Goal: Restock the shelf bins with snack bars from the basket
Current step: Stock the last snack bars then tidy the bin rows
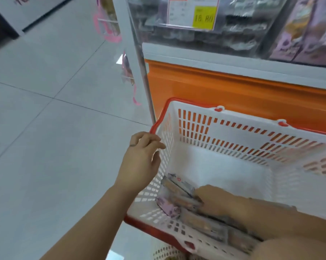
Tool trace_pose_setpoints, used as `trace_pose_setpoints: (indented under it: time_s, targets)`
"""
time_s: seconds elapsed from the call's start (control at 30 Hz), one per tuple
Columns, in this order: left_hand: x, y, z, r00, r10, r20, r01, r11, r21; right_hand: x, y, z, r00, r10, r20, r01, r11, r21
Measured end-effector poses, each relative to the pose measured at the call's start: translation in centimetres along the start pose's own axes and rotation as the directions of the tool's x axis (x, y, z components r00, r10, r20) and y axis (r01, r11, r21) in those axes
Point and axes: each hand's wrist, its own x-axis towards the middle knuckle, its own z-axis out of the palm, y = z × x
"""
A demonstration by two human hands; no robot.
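Restocking at the shelf, seen from beside the person. The white basket (224, 166), rimmed in orange-red, is standing close against the orange base panel (214, 85) of the shelf unit. The snack bars (174, 186) are lying in the basket's near left corner, heaped flat against its slotted wall; their wrappers are showing grey, tan and purple.

The right hand (216, 201) is reaching down inside the basket and resting on top of the bars. It is blurred, so I cannot tell whether its fingers are gripping a bar or only touching the heap. The forearm behind it is covering the bars nearest the person.

The left hand (139, 160) is hanging just outside the basket's left wall, fingers loosely curled and holding nothing. Its fingertips are lying against the rim area, though whether they are touching it is unclear.

Above the panel, a grey ledge (214, 59) is carrying the clear shelf bins (233, 40). Their transparent front is standing between the onlooker and the dark packets inside, with a yellow price tag (204, 16) fixed to it. Purple packets (297, 34) are filling the bin to the right. A metal pole (146, 81) is rising at the unit's left corner. Pale floor tiles (46, 109) are spreading to the left.
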Motion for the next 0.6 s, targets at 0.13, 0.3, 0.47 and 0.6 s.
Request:
trace_pose_setpoints:
  time_s: [0.13,0.3,0.47,0.6]
  targets:
    - [0.1,0.0,0.1,1.000,0.003,-0.015,-0.004,1.000,-0.011,0.7,-0.3,1.2,0.999,0.027,-0.046,-0.028,0.999,-0.040]
    - [0.1,0.1,-0.3,0.999,0.036,0.009,-0.036,0.999,0.038,-1.2,-0.5,-0.9,0.969,0.000,-0.247,0.012,0.999,0.044]
    - [2.4,1.6,-4.0,0.943,-0.101,0.318,0.052,0.986,0.157,-6.2,0.2,-6.2,0.826,-0.167,-0.539,0.182,0.983,-0.025]
    - [5.4,5.5,-9.4,0.774,-0.179,0.607,0.155,0.984,0.092,-11.6,-0.5,-10.7,0.487,-0.429,-0.761,0.257,0.903,-0.345]
